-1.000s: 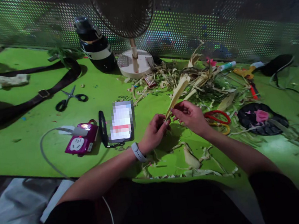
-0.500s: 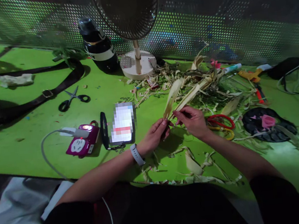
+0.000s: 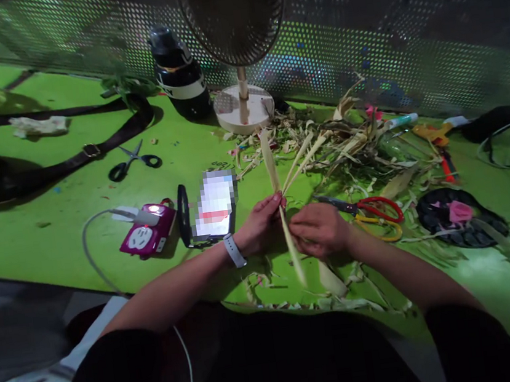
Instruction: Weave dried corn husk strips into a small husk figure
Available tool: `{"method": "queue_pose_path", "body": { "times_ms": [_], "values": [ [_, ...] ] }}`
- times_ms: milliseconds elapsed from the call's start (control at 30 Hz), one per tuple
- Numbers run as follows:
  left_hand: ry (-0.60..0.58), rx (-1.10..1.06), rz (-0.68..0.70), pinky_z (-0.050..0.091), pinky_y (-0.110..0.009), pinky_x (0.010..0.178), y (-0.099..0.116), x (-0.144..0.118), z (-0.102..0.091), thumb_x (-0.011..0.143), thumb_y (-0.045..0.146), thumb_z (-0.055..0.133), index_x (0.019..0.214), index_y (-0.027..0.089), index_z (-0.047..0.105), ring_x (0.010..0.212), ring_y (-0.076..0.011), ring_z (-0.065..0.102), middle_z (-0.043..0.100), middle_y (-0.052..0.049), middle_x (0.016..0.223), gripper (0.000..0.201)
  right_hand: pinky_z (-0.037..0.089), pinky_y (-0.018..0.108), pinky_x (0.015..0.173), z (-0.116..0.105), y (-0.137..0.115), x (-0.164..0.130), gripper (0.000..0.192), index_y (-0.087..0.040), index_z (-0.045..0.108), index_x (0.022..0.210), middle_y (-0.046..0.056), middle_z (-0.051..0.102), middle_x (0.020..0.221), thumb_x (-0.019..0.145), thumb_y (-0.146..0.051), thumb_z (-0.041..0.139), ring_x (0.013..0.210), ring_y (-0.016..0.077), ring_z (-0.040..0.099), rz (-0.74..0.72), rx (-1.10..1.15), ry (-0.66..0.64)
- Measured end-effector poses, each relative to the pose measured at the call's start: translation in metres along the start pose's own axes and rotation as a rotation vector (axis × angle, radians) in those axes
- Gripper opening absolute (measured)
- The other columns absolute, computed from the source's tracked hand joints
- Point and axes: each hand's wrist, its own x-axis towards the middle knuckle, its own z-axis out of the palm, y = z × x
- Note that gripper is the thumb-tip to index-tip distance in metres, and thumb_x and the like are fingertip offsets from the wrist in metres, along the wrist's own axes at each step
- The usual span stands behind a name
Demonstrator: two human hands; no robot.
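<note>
- Two bare hands work above a green table point(image 3: 194, 149), near its front edge.
- Left hand point(image 3: 265, 217): grip narrow; thumb and fingers pinch a bundle of husk strips point(image 3: 271, 167) at its joint. A pale wristband point(image 3: 234, 251) encircles the wrist.
- Right hand point(image 3: 318, 230): fingers curled, positioned just beside the downward strip of the bundle. Whether these fingers hold that strip cannot be told.
- Bundle position: at the left fingertips, raised over the table. One broad strip points upward, narrower strips fan toward the upper right, and one strip hangs downward, its lower end blurred.
- Right of the right hand: a hand tool point(image 3: 350, 208) with one red and one yellow handle, dark end directed toward the hand. Farther right, a black tray point(image 3: 436, 242) carries a pink piece point(image 3: 461, 212).
- Beyond the hands: a pile of husk scraps point(image 3: 345, 136), extending to the base of a fan point(image 3: 233, 17). A black bottle point(image 3: 180, 76) with a white band stands left of this base.
- Left of the left hand: a phone point(image 3: 214, 205), display lit and pixelated; a purple power socket point(image 3: 148, 232) with a cable attached; black-handled scissors point(image 3: 127, 163), blades spread, lying behind the socket.
- Front edge: a loose husk piece point(image 3: 331, 279) lies among small scraps.
</note>
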Motion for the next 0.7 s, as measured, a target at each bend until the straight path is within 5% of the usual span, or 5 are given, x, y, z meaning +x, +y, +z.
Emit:
{"method": "queue_pose_path", "body": {
  "times_ms": [167,300,533,633,700],
  "values": [
    [-0.120,0.095,-0.042,0.020,-0.016,0.039,0.001,-0.004,0.003,0.069,0.047,0.072,0.070,0.014,0.054,0.043,-0.0025,0.028,0.037,0.007,0.054,0.038,0.041,0.021,0.042,-0.002,0.011,0.005,0.012,-0.020,0.055,0.083,-0.004,0.057,0.063,0.086,-0.031,0.053,0.047,0.0087,0.053,0.845,0.564,0.284],
    [-0.174,0.085,-0.082,0.019,-0.015,0.038,0.002,-0.006,0.005,0.071,0.048,0.071,0.072,0.014,0.055,0.041,-0.0021,0.026,0.034,0.008,0.051,0.037,0.039,0.020,0.037,-0.001,0.010,0.007,0.021,-0.020,0.053,0.073,-0.006,0.054,0.054,0.084,-0.036,0.058,0.039,0.0078,0.049,1.030,0.655,0.406],
    [0.110,-0.030,0.100,0.030,-0.012,0.041,0.006,-0.003,0.007,0.061,0.039,0.080,0.076,0.014,0.060,0.046,-0.0016,0.041,0.049,0.007,0.056,0.035,0.044,0.025,0.055,-0.006,-0.001,-0.004,0.008,-0.019,0.063,0.074,0.000,0.064,0.063,0.082,-0.017,0.061,0.058,0.0114,0.056,0.218,-0.011,0.138],
    [0.122,-0.073,0.129,0.028,-0.011,0.041,0.006,-0.002,0.007,0.060,0.037,0.081,0.074,0.013,0.061,0.044,0.0001,0.035,0.047,0.008,0.055,0.035,0.040,0.027,0.054,-0.003,-0.001,-0.007,0.003,-0.016,0.065,0.083,0.002,0.065,0.067,0.080,-0.016,0.064,0.059,0.0119,0.053,-0.164,-0.227,-0.010],
    [0.098,-0.092,0.123,0.025,-0.011,0.039,0.007,-0.002,0.007,0.062,0.036,0.081,0.073,0.012,0.060,0.042,0.0002,0.029,0.041,0.009,0.051,0.033,0.037,0.027,0.053,0.002,-0.002,-0.006,0.004,-0.015,0.063,0.077,0.003,0.062,0.065,0.080,-0.013,0.063,0.058,0.0121,0.051,-0.225,-0.292,-0.025]
  ]
}}
